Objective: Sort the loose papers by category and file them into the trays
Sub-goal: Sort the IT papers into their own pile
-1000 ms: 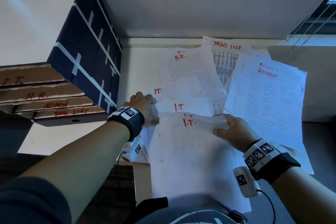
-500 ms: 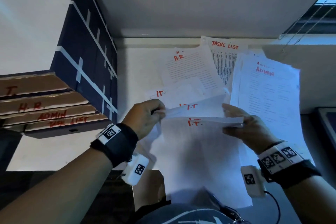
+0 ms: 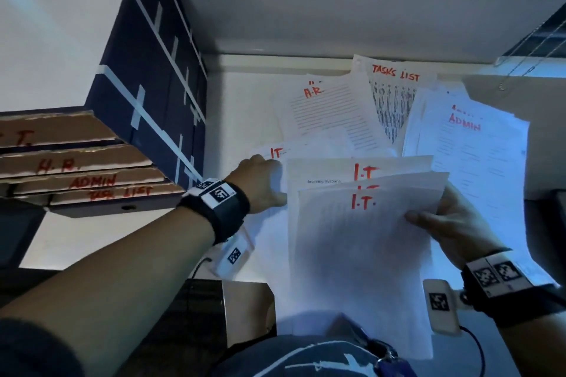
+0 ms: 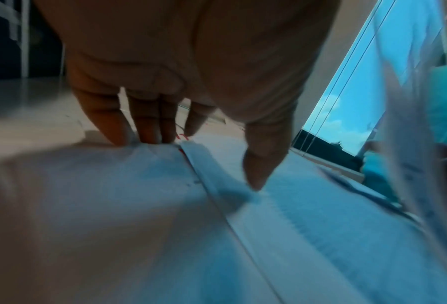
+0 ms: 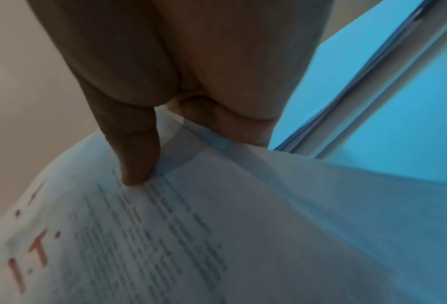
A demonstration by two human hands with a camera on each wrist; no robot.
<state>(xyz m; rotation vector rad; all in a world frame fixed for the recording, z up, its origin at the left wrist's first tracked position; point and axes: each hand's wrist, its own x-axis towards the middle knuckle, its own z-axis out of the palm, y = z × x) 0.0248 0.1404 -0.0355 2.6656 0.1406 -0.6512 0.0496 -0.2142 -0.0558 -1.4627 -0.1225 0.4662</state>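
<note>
Meanwhile, the right hand (image 3: 453,223) is pinching the right edge of a small stack of I.T. sheets (image 3: 364,248), with the thumb (image 5: 136,164) lying on the top page and the other fingers curled underneath, so the stack is being held raised over the near middle of the white desk (image 3: 245,101). The left hand (image 3: 260,184) is reaching to the left of that stack, its straight fingers (image 4: 108,125) pressing down on another I.T. sheet (image 3: 277,151) lying flat on the desk, with the thumb apart from them. The raised stack is covering most of the pages under it, so their number cannot be told. Farther back, an A.R. sheet (image 3: 330,113) is lying in the middle, a tasks list sheet (image 3: 395,92) is lying behind it near the far wall, and a pile of admin sheets (image 3: 471,147) is spreading out on the right. On the left, a dark box with white tape stripes (image 3: 159,95) is standing on the desk, and its cardboard trays (image 3: 76,159), marked I.T., H.R., admin and task list from top to bottom, are facing the person, well apart from both hands. A window blind (image 3: 539,37) is showing at the far right.
</note>
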